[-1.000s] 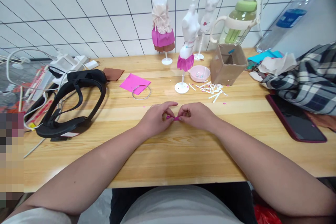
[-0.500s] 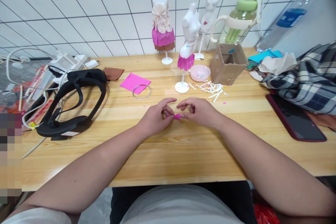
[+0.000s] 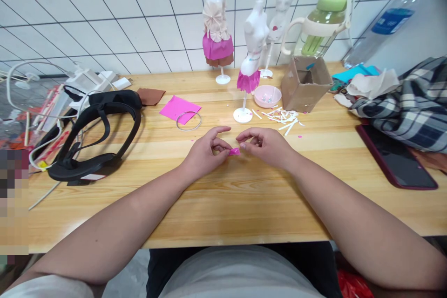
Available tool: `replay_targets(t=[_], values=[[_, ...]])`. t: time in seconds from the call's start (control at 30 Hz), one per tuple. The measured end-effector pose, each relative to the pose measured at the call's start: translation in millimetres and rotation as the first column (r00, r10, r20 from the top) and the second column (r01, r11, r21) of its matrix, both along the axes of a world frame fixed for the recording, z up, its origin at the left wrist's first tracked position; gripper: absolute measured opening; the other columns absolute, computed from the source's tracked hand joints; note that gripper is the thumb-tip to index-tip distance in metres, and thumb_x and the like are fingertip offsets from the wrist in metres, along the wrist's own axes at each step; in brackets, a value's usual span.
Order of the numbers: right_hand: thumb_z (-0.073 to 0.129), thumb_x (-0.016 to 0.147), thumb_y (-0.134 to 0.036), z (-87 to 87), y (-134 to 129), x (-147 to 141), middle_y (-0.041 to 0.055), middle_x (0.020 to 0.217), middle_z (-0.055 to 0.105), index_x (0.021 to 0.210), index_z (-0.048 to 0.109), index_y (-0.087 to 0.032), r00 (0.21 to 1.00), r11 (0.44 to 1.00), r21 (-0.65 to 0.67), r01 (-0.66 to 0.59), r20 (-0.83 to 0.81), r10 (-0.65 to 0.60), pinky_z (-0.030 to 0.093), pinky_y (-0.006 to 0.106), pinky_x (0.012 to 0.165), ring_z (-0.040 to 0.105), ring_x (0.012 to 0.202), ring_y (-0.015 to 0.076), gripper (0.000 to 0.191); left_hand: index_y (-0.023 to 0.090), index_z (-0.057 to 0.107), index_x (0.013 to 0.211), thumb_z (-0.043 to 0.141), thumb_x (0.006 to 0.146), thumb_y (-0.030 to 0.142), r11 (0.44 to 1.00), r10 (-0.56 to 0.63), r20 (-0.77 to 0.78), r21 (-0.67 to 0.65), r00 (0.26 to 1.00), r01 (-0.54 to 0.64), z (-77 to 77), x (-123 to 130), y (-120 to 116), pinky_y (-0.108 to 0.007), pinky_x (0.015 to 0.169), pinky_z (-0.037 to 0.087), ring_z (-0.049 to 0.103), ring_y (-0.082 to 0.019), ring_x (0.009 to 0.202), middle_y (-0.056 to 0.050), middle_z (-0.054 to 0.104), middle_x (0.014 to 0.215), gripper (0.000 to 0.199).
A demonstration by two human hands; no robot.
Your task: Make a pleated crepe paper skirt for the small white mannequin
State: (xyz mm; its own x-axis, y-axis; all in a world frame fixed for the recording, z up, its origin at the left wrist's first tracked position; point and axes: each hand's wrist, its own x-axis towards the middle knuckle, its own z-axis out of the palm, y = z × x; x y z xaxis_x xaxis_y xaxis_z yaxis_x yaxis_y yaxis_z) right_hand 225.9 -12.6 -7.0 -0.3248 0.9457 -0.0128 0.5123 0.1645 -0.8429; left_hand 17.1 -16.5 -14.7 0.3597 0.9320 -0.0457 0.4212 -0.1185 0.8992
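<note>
My left hand [image 3: 208, 150] pinches a small folded piece of bright pink fabric [image 3: 234, 152] between thumb and finger, low over the table. Just to the right of the fabric is my right hand [image 3: 264, 146], its fingers curled and its thumb tip a little apart from the pink end. I see nothing held in it. Beyond the hands stands a white mini mannequin [image 3: 253, 32] wearing a pink ruffled skirt [image 3: 248, 81]. A square pink sheet [image 3: 176, 108] lies to the left, with a thin metal ring [image 3: 189, 128] partly on it.
Behind stand a dressed mannequin [image 3: 217, 32] and another white one [image 3: 282, 4]. A pink bowl [image 3: 260, 100], white paper strips [image 3: 288, 118] and a cardboard box [image 3: 307, 95] are at right. A black headset [image 3: 101, 167] lies left, a phone [image 3: 398, 160] far right.
My right thumb has drawn back slightly from the pink piece, which it touched before. More of the piece now shows, still in my left fingers.
</note>
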Motion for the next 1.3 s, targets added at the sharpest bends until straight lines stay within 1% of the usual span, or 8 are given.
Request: replay_targets(t=[0.13, 0.3, 0.47, 0.6, 0.83, 0.97, 1.1, 1.3], values=[[0.065, 0.079, -0.03, -1.0, 0, -1, 0.0005, 0.072, 0.07, 0.095, 0.075, -0.02, 1.0, 0.99, -0.137, -0.018, 0.008, 0.02, 0.039, 0.024, 0.056, 0.054, 0.058, 0.011, 0.022, 0.021, 0.045, 0.134, 0.064, 0.08, 0.024, 0.999, -0.034, -0.023, 0.02, 0.999, 0.035, -0.6, 0, -1, -0.026, 0.064, 0.047, 0.066, -0.014, 0.066, -0.005, 0.076, 0.091, 0.057], [0.069, 0.077, -0.032, -0.5, 0, -3, -0.0011, 0.071, 0.068, 0.087, 0.078, -0.023, 0.991, 0.998, -0.018, -0.059, 0.116, 0.061, 0.034, 0.024, 0.054, 0.048, 0.057, 0.0097, 0.016, 0.02, 0.044, 0.135, 0.061, 0.08, 0.021, 0.996, -0.067, -0.062, 0.055, 0.996, 0.07, -0.7, 0, -2, -0.026, 0.066, 0.047, 0.066, -0.015, 0.07, -0.004, 0.077, 0.092, 0.057], [0.066, 0.08, -0.032, -1.4, 0, 0, -0.0023, 0.075, 0.071, 0.096, 0.077, -0.025, 0.988, 0.998, -0.058, -0.017, 0.151, 0.026, 0.034, 0.024, 0.055, 0.048, 0.055, 0.0089, 0.021, 0.022, 0.044, 0.135, 0.059, 0.081, 0.019, 0.99, -0.092, -0.136, 0.09, 0.986, 0.105, -0.9, 0, -1, -0.024, 0.061, 0.045, 0.059, -0.01, 0.057, -0.002, 0.077, 0.092, 0.056], [0.07, 0.076, -0.038, -5.5, 1, 0, -0.0032, 0.078, 0.072, 0.09, 0.077, -0.027, 0.974, 0.996, -0.052, -0.067, 0.214, 0.076, 0.035, 0.024, 0.054, 0.052, 0.059, 0.0099, 0.019, 0.023, 0.044, 0.134, 0.059, 0.081, 0.018, 0.986, -0.097, -0.167, 0.117, 0.981, 0.118, -2.1, -1, -1, -0.025, 0.064, 0.047, 0.062, -0.012, 0.061, -0.001, 0.077, 0.092, 0.055], [0.063, 0.076, -0.021, -5.1, -1, -3, -0.0039, 0.074, 0.07, 0.081, 0.073, -0.026, 0.927, 0.996, 0.045, -0.08, 0.37, 0.057, 0.034, 0.023, 0.055, 0.058, 0.065, 0.0113, 0.012, 0.023, 0.046, 0.132, 0.064, 0.079, 0.019, 0.978, -0.109, -0.184, 0.156, 0.977, 0.138, -6.2, -2, 0, -0.027, 0.073, 0.052, 0.07, -0.015, 0.079, -0.001, 0.076, 0.092, 0.056], [0.061, 0.078, -0.02, -9.4, 3, 0, -0.0027, 0.079, 0.069, 0.082, 0.071, -0.024, 0.903, 0.971, 0.157, -0.179, 0.417, 0.099, 0.034, 0.023, 0.059, 0.059, 0.071, 0.0124, 0.012, 0.024, 0.048, 0.128, 0.06, 0.078, 0.014, 0.954, -0.137, -0.244, 0.227, 0.96, 0.194, -6.2, -3, 3, -0.026, 0.071, 0.051, 0.069, -0.014, 0.079, 0.001, 0.075, 0.091, 0.052], [0.06, 0.082, -0.02, -16.3, 5, 5, -0.0002, 0.085, 0.069, 0.086, 0.07, -0.022, 0.879, 0.92, 0.238, -0.311, 0.44, 0.184, 0.035, 0.024, 0.062, 0.06, 0.077, 0.0136, 0.011, 0.024, 0.052, 0.113, 0.057, 0.078, 0.011, 0.923, -0.195, -0.271, 0.274, 0.942, 0.27, -6.1, -3, 5, -0.025, 0.07, 0.05, 0.068, -0.014, 0.077, 0.002, 0.073, 0.09, 0.037], [0.051, 0.09, -0.022, -12.1, 0, 9, 0.0031, 0.089, 0.068, 0.086, 0.07, -0.02, 0.818, 0.859, 0.28, -0.429, 0.524, 0.237, 0.033, 0.025, 0.062, 0.06, 0.078, 0.0148, 0.02, 0.024, 0.04, 0.096, 0.057, 0.078, 0.012, 0.932, -0.159, -0.171, 0.297, 0.972, 0.205, -11.1, -3, 2, -0.029, 0.073, 0.051, 0.067, -0.015, 0.077, 0.0, 0.071, 0.086, 0.028]])
